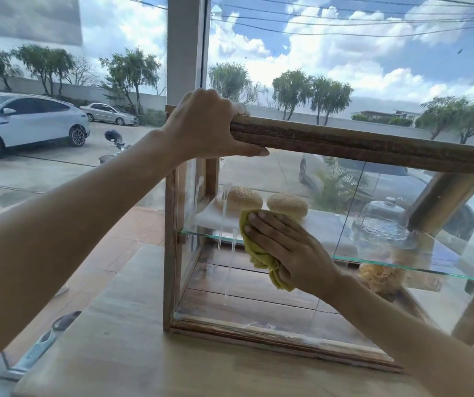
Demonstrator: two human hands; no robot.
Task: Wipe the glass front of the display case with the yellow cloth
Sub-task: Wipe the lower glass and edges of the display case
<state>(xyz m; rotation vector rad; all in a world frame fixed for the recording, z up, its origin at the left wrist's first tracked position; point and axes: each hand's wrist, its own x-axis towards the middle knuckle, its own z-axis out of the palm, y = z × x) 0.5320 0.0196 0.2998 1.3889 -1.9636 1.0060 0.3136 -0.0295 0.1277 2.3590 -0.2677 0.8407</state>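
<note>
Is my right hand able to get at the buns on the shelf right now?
Probably not. The right hand presses the cloth against the outside of the front glass, and the buns sit behind that pane.

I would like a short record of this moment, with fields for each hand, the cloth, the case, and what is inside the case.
left hand: grips the top wooden rail at the case's left corner
right hand: fingers straight, presses the cloth on the glass
yellow cloth: bunched under the right hand
wooden-framed glass display case: stands on a wooden counter
inside: two sesame buns, clear glass dome
glass: wet streaks left of the cloth
</note>
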